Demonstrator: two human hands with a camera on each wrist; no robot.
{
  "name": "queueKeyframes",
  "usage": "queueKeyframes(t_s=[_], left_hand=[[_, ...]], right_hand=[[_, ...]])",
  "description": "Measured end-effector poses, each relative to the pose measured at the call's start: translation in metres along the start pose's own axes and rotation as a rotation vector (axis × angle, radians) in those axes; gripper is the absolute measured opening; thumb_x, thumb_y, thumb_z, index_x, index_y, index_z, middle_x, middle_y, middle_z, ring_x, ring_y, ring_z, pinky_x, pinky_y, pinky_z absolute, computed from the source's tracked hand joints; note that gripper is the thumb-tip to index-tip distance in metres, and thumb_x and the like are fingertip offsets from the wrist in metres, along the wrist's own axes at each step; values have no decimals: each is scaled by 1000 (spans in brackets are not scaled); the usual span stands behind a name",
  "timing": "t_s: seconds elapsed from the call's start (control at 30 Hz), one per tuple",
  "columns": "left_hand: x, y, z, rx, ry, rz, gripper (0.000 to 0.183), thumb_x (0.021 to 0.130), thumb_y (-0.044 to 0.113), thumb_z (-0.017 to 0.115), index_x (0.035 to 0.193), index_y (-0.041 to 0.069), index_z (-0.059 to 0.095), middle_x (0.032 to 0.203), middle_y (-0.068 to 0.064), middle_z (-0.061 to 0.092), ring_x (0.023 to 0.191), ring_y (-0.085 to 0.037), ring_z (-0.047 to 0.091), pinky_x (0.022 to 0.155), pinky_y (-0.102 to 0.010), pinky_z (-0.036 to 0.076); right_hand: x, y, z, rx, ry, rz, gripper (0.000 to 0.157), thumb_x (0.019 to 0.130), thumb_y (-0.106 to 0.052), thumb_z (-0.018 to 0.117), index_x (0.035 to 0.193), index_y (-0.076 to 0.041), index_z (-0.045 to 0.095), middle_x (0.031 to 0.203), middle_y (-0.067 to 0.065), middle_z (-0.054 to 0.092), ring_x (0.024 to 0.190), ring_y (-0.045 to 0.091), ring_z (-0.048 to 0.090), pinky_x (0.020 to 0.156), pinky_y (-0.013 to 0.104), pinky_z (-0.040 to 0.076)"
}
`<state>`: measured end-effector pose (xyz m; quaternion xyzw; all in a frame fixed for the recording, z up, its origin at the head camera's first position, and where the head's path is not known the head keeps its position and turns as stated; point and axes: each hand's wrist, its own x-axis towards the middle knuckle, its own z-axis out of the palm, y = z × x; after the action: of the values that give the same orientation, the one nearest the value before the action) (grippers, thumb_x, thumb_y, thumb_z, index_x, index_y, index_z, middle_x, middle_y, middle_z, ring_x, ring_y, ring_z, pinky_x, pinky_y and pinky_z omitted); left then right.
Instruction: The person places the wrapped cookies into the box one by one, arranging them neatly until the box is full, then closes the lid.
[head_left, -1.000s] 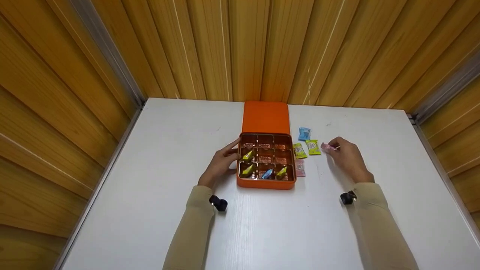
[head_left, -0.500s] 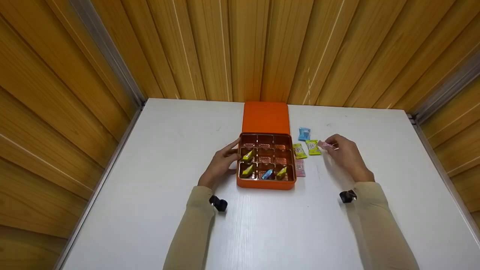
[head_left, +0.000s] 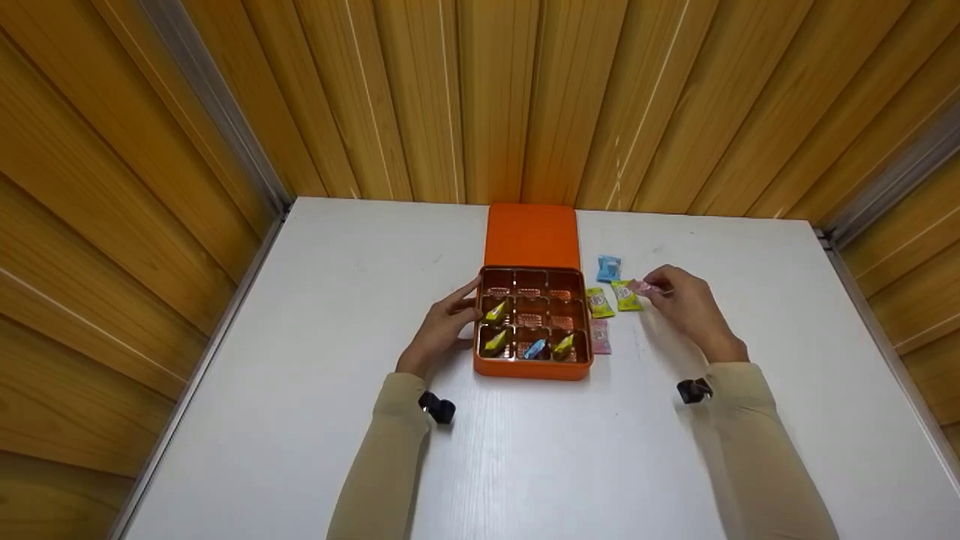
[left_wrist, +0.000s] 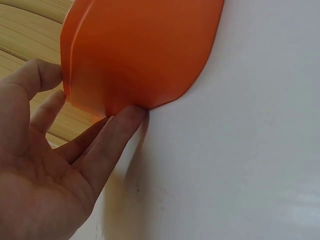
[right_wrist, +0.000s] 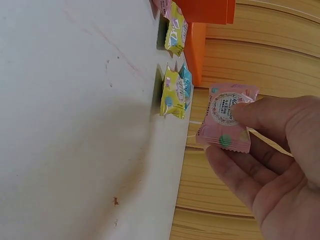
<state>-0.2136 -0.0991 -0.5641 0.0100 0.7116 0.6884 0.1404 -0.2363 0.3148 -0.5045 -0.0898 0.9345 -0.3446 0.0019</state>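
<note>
My right hand point(head_left: 686, 304) pinches a pink wrapped candy point(right_wrist: 227, 116) between thumb and fingers, raised above the table right of the box. At the left side of an orange box point(head_left: 532, 370) rests my left hand point(head_left: 442, 330). Its fingertips touch the box's wall and rim in the left wrist view. A nine-compartment tray fills the box. Three yellow-green candies, one being the left middle-row candy point(head_left: 495, 311), and a blue candy point(head_left: 535, 348) stand in separate compartments.
Right of the box lie two yellow-green candies, the nearer one to the box point(head_left: 600, 301) among them, a light blue candy point(head_left: 609, 268) and a pink candy point(head_left: 600, 336). An orange lid point(head_left: 531, 234) lies behind the box, near the wood-patterned wall point(head_left: 495, 97).
My right hand has moved slightly left and away from me with the pink candy, which now overlaps a yellow-green candy in the head view. My left hand has stayed at the box.
</note>
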Motion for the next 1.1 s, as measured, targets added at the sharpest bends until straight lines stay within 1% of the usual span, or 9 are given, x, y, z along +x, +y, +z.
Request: queueKeyframes(t_s=[0.13, 0.33, 0.57, 0.7, 0.83, 1.1], left_hand=[[-1, -1, 0, -16, -3, 5, 66, 101, 14, 62, 161, 35, 48, 146, -17, 59, 128, -32, 60, 83, -48, 63], [-1, 0, 0, -19, 0, 7, 66, 101, 13, 61, 162, 34, 48, 145, -17, 60, 126, -31, 60, 83, -47, 64], [-1, 0, 1, 7, 6, 4, 65, 101, 15, 62, 161, 35, 48, 145, -15, 61, 125, -31, 62, 81, -47, 64], [-1, -1, 1, 9, 4, 1, 65, 101, 15, 62, 161, 37, 48, 145, -15, 61, 124, -30, 62, 82, -46, 64], [-1, -1, 0, 9, 0, 3, 65, 101, 14, 62, 161, 37, 48, 146, -15, 61, 124, -30, 62, 82, -46, 64], [-1, 0, -1, 4, -9, 8, 65, 102, 15, 63, 161, 36, 48, 148, -16, 58, 128, -33, 60, 86, -52, 62]], right_hand=[[1, -4, 1, -14, 8, -24, 19, 104, -1, 65, 122, 4, 65, 121, 24, 67, 111, 40, 63, 100, 55, 54], [3, -11, 3, -15, 8, -43, 18, 105, -3, 65, 122, 4, 66, 120, 23, 68, 110, 39, 65, 99, 56, 54], [5, -18, 6, -7, -18, -58, 20, 104, 0, 65, 124, 4, 66, 121, 23, 67, 113, 41, 65, 99, 57, 55], [5, -21, 8, 16, -39, -52, 20, 104, 0, 64, 124, 3, 66, 121, 21, 68, 114, 40, 65, 98, 54, 57], [5, -24, 9, 23, -38, -62, 19, 103, 0, 66, 123, 2, 67, 119, 20, 69, 113, 39, 66, 96, 52, 58], [5, -31, 10, 14, -35, -127, 19, 103, 0, 66, 122, 2, 67, 119, 21, 70, 109, 40, 68, 95, 55, 58]])
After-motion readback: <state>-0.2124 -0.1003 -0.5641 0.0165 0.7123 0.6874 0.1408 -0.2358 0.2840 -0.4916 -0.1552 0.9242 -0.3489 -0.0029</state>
